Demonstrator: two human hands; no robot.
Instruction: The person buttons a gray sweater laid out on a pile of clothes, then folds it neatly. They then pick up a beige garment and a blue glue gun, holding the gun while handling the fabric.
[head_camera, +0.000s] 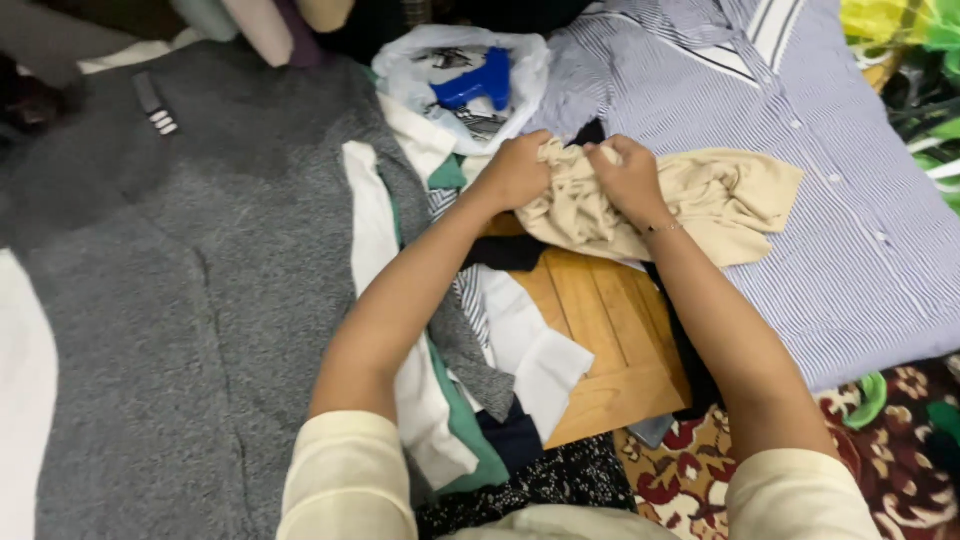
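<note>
You had both hands bunched on the beige cloth (640, 205), your left hand (515, 172) and right hand (628, 178) each pinching a fistful close together, as if to gather it. It lay across the striped shirt (840, 170), above the wooden board (605, 335).

A home, by the look of it. A patterned red carpet (690, 480) lies near. Clothes cover a grey blanket (180, 300) and a wooden board (610, 340).
</note>
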